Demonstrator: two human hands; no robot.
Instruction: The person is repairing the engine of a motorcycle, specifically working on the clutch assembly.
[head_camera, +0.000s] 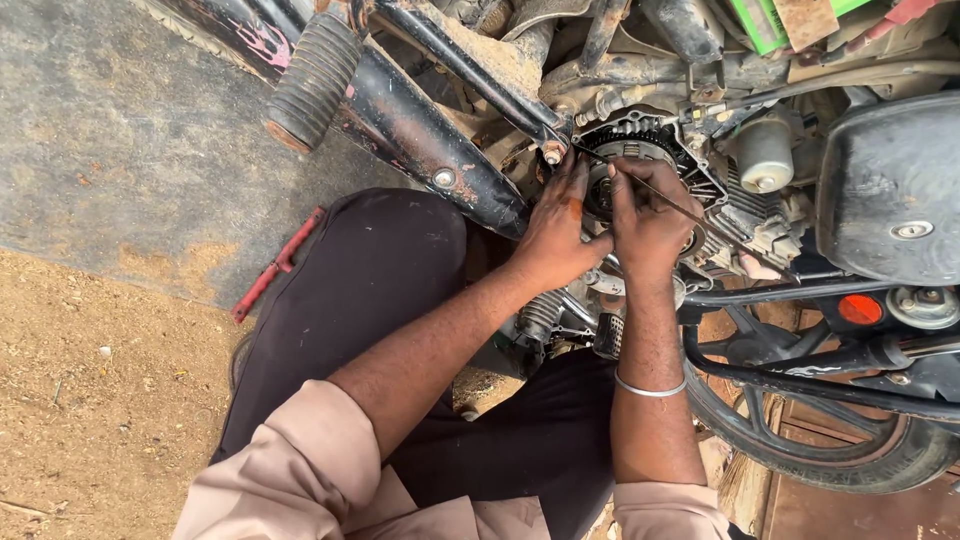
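Head view: both hands work at the open side of a motorcycle engine (640, 150), where a round toothed clutch (630, 140) shows in the casing. The left hand (560, 225) lies with fingers spread, pressed flat against the clutch's left edge. The right hand (648, 225) pinches a thin metal rod (640, 180), which slants across the clutch face from upper left to lower right. A ribbed rubber footpeg (315, 80) sticks out upper left. A red tool (275, 265) lies on the ground beside the person's knee.
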